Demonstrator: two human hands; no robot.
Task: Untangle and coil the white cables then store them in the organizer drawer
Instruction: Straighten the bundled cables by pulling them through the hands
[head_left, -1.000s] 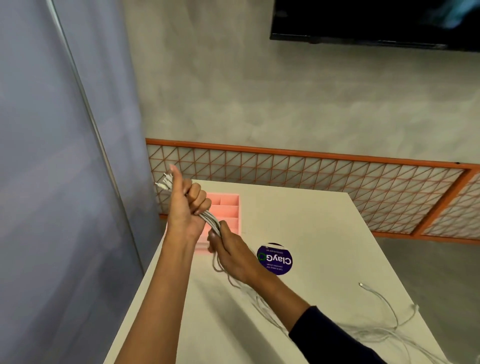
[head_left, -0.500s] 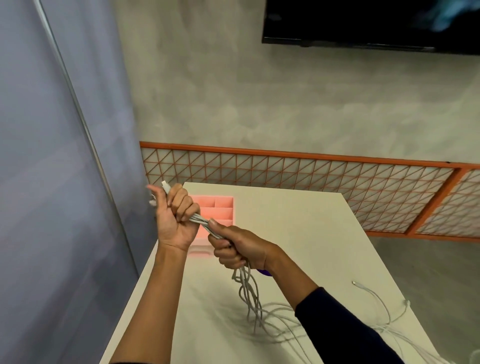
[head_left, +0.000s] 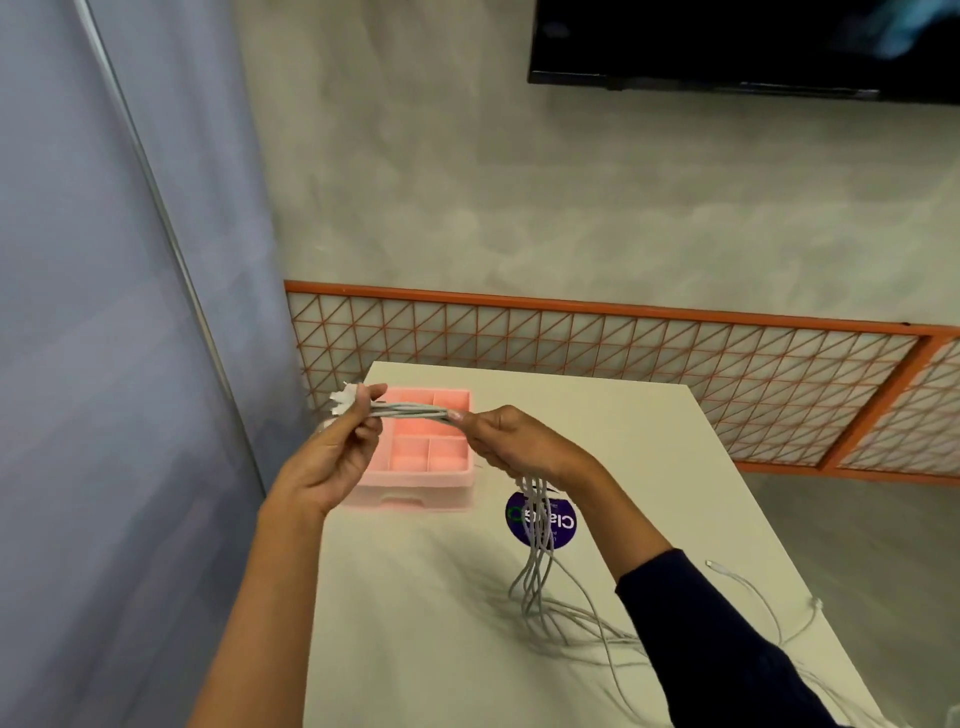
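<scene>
A left hand (head_left: 332, 452) pinches the plug ends (head_left: 343, 401) of a bundle of white cables (head_left: 415, 414) between thumb and fingertips. The right hand (head_left: 511, 441) is closed around the same bundle a short way along. The stretch between them is taut and nearly level, just above the pink organizer drawer (head_left: 415, 491). Below the right hand the strands hang to the pale surface (head_left: 649, 441), cross a round purple sticker (head_left: 563, 525) and fan out toward the near right edge, under a dark sleeve (head_left: 727, 649).

The step in hand looks to be combing the strands straight before any coiling. Done well, it calls for the left hand to hold the plugs firm and flush. The right hand should slide down the bundle with a grasp loose enough to let crossed strands slip free. A hard pull would likely tighten any snarl lower down, where the strands overlap on the surface. The drawer sits directly beneath the hands, so a dragging loop could nudge it.

By count there are two hands, one sticker and one drawer. At least four of the drawer's compartments show, and no cable lies in them. The bundle holds several cables, perhaps half a dozen, packed too closely for an exact figure. One loose strand (head_left: 748, 587) lies apart toward the right edge of the surface.
</scene>
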